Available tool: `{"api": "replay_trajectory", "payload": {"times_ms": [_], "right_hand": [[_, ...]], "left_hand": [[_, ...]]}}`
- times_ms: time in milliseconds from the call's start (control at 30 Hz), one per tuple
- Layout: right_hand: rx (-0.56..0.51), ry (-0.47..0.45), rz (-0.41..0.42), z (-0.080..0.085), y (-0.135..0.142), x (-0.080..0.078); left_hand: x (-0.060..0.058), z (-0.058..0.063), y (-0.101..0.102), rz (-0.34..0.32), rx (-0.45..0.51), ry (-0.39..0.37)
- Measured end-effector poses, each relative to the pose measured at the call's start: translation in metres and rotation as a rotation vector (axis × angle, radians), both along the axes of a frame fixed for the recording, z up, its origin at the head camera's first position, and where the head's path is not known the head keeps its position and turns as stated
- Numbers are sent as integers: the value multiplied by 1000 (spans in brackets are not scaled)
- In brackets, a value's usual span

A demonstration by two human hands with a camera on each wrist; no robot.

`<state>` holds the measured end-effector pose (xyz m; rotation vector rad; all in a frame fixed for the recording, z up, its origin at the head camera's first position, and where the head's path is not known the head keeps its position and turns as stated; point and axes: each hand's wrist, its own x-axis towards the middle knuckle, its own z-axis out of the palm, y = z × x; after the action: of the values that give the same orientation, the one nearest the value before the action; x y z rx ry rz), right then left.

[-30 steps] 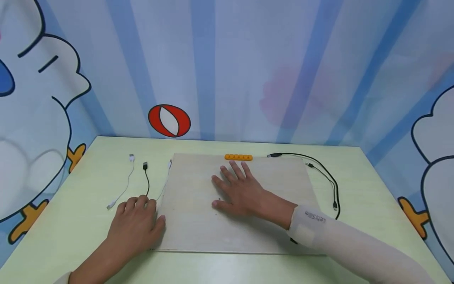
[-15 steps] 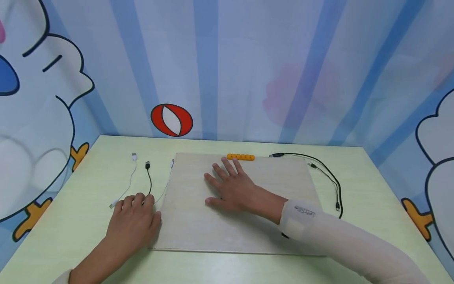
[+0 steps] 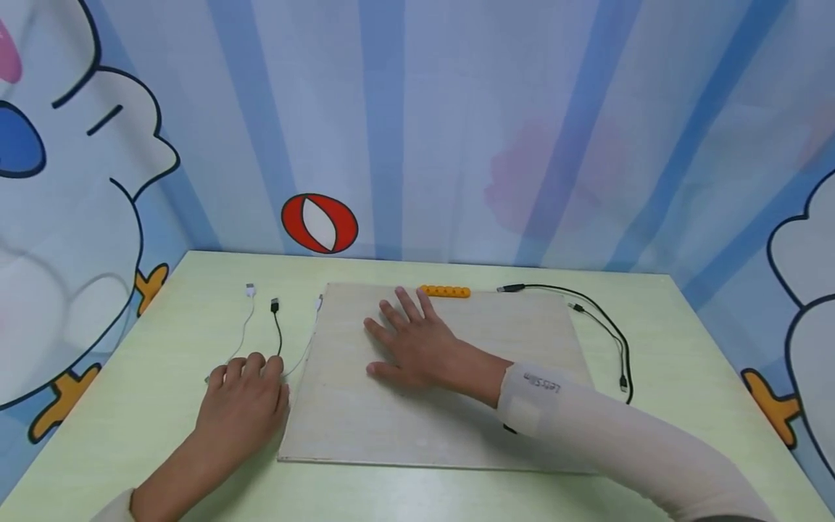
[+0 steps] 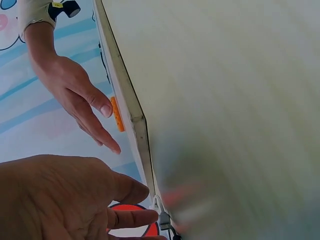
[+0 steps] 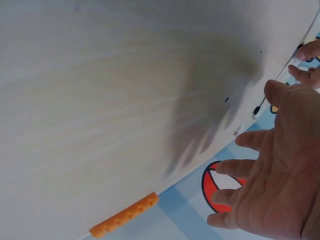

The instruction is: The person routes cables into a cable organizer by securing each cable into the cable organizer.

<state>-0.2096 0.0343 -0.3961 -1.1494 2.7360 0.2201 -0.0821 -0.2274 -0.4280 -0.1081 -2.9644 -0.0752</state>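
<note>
My right hand (image 3: 417, 351) is held above the pale wooden board (image 3: 404, 428), fingers spread, with its shadow on the board; it grips nothing. In the right wrist view the palm and spread fingers show. Left of the board, my left hand (image 3: 243, 406) hovers low near the table with relaxed fingers, and nothing shows in its grasp in the left wrist view. Beyond its fingertips lie a short black USB cable (image 3: 280, 335) and two white cables, one to the left (image 3: 246, 326) and one by the board's edge (image 3: 304, 355). The hand hides some cable ends.
An orange slotted strip (image 3: 446, 291) lies at the board's back edge. Right of the board are a thick black USB cable (image 3: 607, 319) and a thinner one (image 3: 613, 338). A printed curtain (image 3: 443, 130) stands behind the pale table (image 3: 678, 406).
My right hand has moved left over the board. The left hand stays near the cables, its thumb drawn closer to its fingers. The head view has shifted slightly.
</note>
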Motion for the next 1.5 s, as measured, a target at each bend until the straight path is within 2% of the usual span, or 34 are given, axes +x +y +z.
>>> {"api": "replay_trajectory", "payload": {"times_ms": [200,733,1233,1500], "right_hand": [[19,28,1,2,-7,-4],[54,63,37,-2,-30,-10],[85,109,76,-2,-50,-20],[93,133,60,-3,-64,-26]], "left_hand": [[-2,-1,-1,-9,-19,25],[-6,-5,-6,9,-51,-37],[-9,-1,-10,2,-84,-32],[-10,0,-10,-8,-93,-28]]}}
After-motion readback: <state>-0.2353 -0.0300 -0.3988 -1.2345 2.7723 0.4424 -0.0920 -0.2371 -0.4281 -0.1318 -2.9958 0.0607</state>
